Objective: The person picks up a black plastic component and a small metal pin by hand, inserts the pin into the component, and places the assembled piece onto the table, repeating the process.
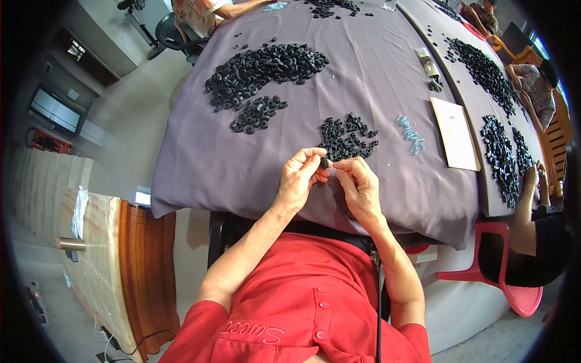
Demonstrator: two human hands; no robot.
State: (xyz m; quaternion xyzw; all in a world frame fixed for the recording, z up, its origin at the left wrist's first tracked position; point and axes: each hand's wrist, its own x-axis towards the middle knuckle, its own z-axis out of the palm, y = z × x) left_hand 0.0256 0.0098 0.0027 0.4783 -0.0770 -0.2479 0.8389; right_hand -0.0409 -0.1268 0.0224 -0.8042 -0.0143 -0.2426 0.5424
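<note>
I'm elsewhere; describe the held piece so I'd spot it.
Find the grey tablecloth. At its near edge are the left hand and right hand of the person in red. Between them is a small black piece, held, unlike the pile beyond.

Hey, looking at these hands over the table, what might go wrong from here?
The black part pinched in the left hand might slip and get lost among the similar ones in the near pile. The loose clear pieces, right of that pile, could scatter if the right hand brushes them. A tug on the cloth hanging over the near edge might shift everything.
</note>
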